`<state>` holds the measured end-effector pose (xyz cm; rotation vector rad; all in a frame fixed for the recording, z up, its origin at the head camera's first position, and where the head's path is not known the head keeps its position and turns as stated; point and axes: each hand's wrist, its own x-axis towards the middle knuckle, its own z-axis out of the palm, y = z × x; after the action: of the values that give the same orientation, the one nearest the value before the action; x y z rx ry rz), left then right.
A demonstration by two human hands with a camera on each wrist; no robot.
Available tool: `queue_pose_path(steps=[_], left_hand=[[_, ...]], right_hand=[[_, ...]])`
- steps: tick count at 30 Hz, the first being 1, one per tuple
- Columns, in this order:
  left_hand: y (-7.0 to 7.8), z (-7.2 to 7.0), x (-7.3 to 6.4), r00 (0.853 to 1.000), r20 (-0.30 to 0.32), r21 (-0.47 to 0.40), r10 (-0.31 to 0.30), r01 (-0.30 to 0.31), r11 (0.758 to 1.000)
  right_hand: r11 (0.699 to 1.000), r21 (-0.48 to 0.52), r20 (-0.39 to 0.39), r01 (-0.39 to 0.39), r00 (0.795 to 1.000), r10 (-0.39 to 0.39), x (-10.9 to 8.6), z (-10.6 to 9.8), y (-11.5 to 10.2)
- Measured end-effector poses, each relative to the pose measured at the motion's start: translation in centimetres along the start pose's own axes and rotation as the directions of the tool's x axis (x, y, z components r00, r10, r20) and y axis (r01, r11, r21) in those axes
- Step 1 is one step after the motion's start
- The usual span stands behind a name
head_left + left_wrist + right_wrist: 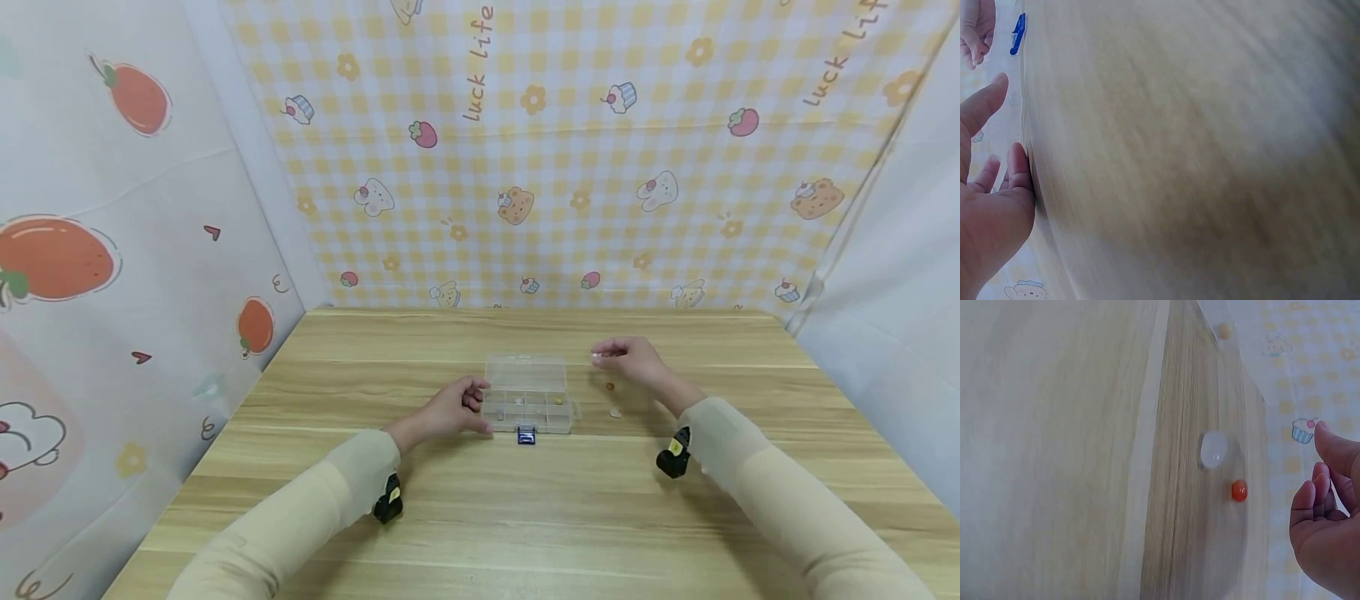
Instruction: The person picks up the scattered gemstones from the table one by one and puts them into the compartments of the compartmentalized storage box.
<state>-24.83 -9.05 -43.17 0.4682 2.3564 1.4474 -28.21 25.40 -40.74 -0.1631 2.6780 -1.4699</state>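
A clear plastic compartment box (554, 421) lies with its lid (525, 372) raised at the back and a blue latch (527, 436) in front. Several small stones sit in its compartments, one of them a yellow stone (558, 402). At the box's left end is my left hand (450, 408), thumb by the front corner and bent fingers along the side. My right hand (633, 360), raised to the right of the lid, pinches a small white stone (596, 356) between thumb and fingertips. Below it lie an orange-red stone (1239, 490) and a whitish oval stone (1214, 449).
The wooden table (487, 517) carries everything. A yellow checked cloth (570, 167) hangs behind it, and a printed white cloth (180, 192) covers the left side. Each sleeve has a black wrist camera (673, 454) at its cuff.
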Motion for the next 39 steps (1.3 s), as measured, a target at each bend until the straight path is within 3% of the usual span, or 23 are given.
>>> queue_pose_path(steps=[8,18,39], left_hand=[[-0.2,0.0,0.0,1.000,-0.001,-0.003,0.002,-0.002,1.000],[-0.3,0.0,0.0,1.000,-0.003,-0.006,0.000,0.000,1.000],[-0.3,0.1,0.1,1.000,-0.010,0.004,0.002,-0.002,1.000]], right_hand=[[0.997,0.070,0.034,0.018,0.999,-0.020,-0.5,1.3,-0.9],[0.998,0.059,0.049,0.027,0.998,-0.030,-0.8,2.5,-1.7],[0.987,0.145,0.117,0.065,0.990,-0.082,-1.8,5.3,-3.5]])
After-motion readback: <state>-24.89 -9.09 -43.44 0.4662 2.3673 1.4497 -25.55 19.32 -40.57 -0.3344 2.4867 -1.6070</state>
